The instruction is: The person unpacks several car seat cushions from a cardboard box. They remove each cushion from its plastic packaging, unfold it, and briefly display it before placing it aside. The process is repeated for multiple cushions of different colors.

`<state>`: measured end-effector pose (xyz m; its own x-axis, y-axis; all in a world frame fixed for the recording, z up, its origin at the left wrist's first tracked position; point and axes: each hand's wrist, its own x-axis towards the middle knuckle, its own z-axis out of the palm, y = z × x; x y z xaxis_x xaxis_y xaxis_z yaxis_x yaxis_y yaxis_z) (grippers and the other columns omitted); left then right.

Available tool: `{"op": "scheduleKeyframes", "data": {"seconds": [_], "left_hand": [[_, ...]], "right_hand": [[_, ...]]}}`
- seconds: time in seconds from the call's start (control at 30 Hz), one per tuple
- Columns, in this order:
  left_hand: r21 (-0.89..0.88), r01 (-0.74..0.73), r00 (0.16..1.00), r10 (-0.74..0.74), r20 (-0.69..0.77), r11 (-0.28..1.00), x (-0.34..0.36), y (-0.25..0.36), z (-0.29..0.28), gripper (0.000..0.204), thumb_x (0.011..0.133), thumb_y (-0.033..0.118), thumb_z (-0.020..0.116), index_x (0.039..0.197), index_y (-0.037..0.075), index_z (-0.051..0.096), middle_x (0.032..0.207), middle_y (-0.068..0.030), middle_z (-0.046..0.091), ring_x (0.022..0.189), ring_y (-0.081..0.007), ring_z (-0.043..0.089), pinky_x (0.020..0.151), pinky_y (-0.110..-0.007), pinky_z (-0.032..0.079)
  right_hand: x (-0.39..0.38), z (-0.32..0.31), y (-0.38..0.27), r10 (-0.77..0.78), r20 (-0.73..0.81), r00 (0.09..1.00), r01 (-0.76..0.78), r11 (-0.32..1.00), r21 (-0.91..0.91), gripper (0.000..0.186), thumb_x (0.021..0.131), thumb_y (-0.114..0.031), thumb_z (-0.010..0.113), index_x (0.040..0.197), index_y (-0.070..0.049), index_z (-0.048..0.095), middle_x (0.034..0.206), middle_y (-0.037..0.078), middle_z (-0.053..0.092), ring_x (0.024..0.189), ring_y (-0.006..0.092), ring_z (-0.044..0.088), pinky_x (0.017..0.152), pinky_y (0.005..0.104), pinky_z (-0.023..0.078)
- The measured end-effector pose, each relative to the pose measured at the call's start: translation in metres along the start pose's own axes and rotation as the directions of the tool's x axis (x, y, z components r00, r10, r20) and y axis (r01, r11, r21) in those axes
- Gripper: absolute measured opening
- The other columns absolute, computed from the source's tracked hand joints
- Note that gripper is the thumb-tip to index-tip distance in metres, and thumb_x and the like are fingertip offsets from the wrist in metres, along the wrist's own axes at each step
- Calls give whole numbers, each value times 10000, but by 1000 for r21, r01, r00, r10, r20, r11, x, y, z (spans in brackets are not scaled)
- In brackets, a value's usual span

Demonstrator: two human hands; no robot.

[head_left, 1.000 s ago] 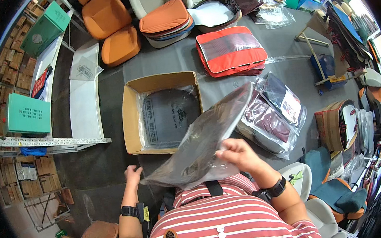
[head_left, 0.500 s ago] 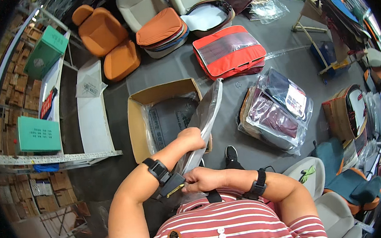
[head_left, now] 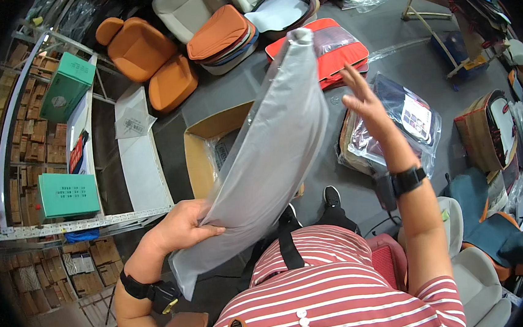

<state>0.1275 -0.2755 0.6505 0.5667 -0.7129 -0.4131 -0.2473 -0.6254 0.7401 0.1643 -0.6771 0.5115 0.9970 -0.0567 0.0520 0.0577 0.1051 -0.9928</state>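
Observation:
A long, flat grey package in a frosted plastic bag (head_left: 272, 138) slants up in front of me, from near my lap toward the far stack. My left hand (head_left: 187, 228) grips its lower left edge, thumb lying over the plastic. What the bag contains cannot be made out. Off the bag's right side, my right hand (head_left: 364, 100) is raised with its fingers apart, holding nothing. An open cardboard box (head_left: 199, 168) stands on the floor behind the package, which hides much of it. Clear plastic shows inside the box.
Red bagged covers (head_left: 339, 53) lie ahead, and a plastic-wrapped dark stack (head_left: 418, 123) sits at the right. Orange seat (head_left: 142, 47) and pale seats (head_left: 185, 9) stand at the back. A metal rack (head_left: 39, 231) with green boxes (head_left: 70, 194) is on the left.
The grey package has come up and toward me, now covering more of the box. My right hand has left the package's near end and swung out to the right, opening.

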Motion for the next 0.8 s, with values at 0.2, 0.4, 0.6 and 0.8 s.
{"op": "scheduleKeyframes", "data": {"seconds": [0.2, 0.4, 0.6, 0.8], "left_hand": [[235, -113, 993, 114, 10, 965, -2, -10, 10, 240, 772, 186, 655, 839, 0, 521, 813, -172, 524, 773, -366, 530, 666, -407, 432], [148, -2, 976, 35, -217, 989, 8, -81, 31, 239, 847, 223, 596, 793, -5, 547, 697, -166, 504, 683, -303, 507, 622, -353, 415], [-148, 191, 967, -212, -138, 970, -4, -140, 60, 300, 764, 297, 680, 869, 26, 603, 842, -109, 610, 799, -234, 579, 703, -353, 443], [-411, 217, 931, -314, -185, 885, -67, -163, 70, 454, 713, 179, 707, 1120, 20, 583, 1072, -97, 605, 1001, -181, 565, 896, -319, 423]], "right_hand": [[23, 27, -19, -54, 201, 978, 39, 996, 75, 682, 751, -224, 702, 1330, -14, 408, 1251, 61, 499, 1150, 166, 448, 966, 301, 355], [-42, 15, 61, 138, -225, 965, -158, 985, -72, 251, 901, -232, 546, 868, 10, 599, 776, -40, 532, 706, 79, 455, 661, 240, 370], [-97, -46, 137, 417, -419, 807, -192, 856, 481, 327, 914, -258, 559, 1131, -13, 573, 1091, 77, 622, 993, 194, 586, 883, 329, 447], [-129, -83, 151, 450, -474, 757, -222, 859, 461, 345, 912, -262, 559, 1172, -34, 562, 1135, 82, 603, 1018, 223, 576, 897, 377, 446]]}}
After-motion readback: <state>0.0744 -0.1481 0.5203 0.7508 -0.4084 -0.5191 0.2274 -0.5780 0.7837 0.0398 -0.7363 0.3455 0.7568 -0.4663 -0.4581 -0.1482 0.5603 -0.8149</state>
